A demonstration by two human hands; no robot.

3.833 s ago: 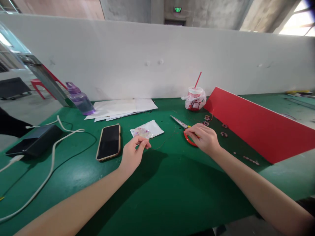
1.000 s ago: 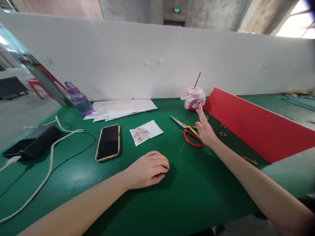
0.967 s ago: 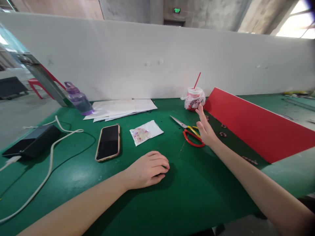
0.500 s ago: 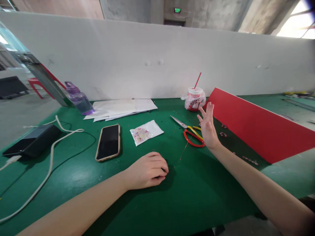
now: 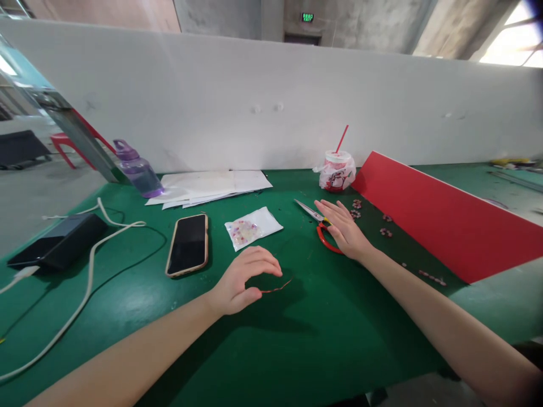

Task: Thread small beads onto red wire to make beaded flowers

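Grey concrete wall [image 5: 360, 28]: backs the room; lit green exit sign [image 5: 307, 17] above a dark doorway, bright window at far right.
White partition [image 5: 203, 102]: spans the rear of the work surface; scuffed, two small round marks near mid-width.
Green tabletop [image 5: 318, 350]: smooth, slightly glossy, glare spot at left, small specks about; bare floor beyond the left edge, with a red stool [image 5: 63, 148] and a dark cart [image 5: 23, 148].
Red board [image 5: 432, 215]: stands on its long edge, slanting along the right side.
White papers [image 5: 212, 186]: loose stack against the partition; purple bottle [image 5: 139, 172] just beside, at left.
Left hand [image 5: 246, 280]: wide, thumb and fingers well parted in a C, near table centre.
Right hand [image 5: 345, 232]: fingers extended, spread a little, over the scissors [image 5: 311, 211] and covering part of the handles; contact cannot be told.
Phone [image 5: 188, 246]: flat, screen dark, between black device [image 5: 59, 240] and packet.
Cup [image 5: 337, 169]: upright, bag-wrapped, red straw.
Packet [image 5: 253, 227]: clear and white, beads inside, beyond the left hand.
Bead clusters [image 5: 386, 232]: ring-like, beside the red board.
Thin wire [image 5: 278, 289]: coppery, runs rightward from the left thumb tip; whether gripped, cannot tell.
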